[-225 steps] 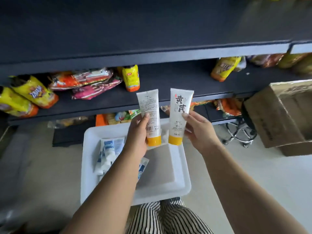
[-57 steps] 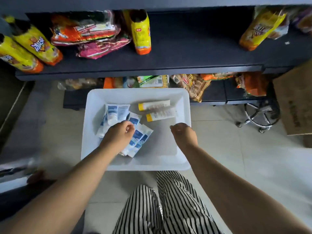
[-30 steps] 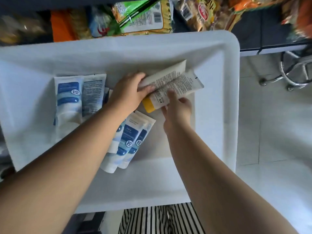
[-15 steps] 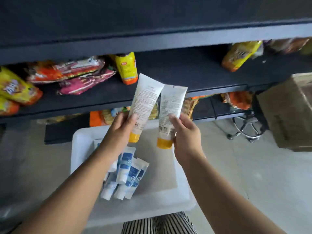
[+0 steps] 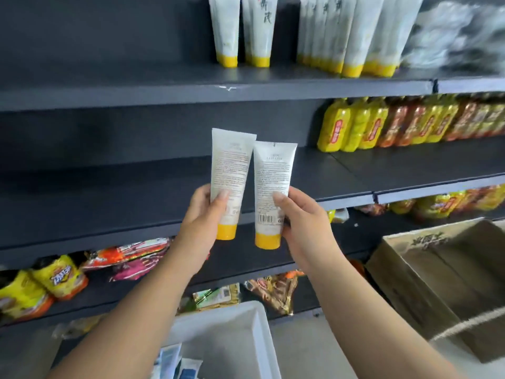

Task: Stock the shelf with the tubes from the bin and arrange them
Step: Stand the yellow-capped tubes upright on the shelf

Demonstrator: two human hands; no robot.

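Note:
My left hand [image 5: 203, 214] grips a white tube with a yellow cap [image 5: 229, 170], held upright with the cap down. My right hand [image 5: 303, 220] grips a second, matching tube [image 5: 272, 181] just to its right. Both tubes are raised in front of the dark middle shelf [image 5: 109, 187]. On the top shelf [image 5: 164, 88], several of the same white tubes [image 5: 341, 36] stand on their yellow caps in rows. The white bin [image 5: 257, 332] sits below between my arms, with blue-and-white tubes [image 5: 175, 365] lying in it.
Yellow and orange bottles [image 5: 382, 124] line the right of the middle shelf. Snack bags [image 5: 54, 280] lie on the lower shelf at left. An open cardboard box [image 5: 451, 283] stands at lower right. A blurred clear wrapper [image 5: 459, 34] sits at top right.
I picked two yellow-capped tubes out of the bin and lifted them. My view has swung up, so both tubes now sit before the middle shelf, with the top shelf's rows in sight.

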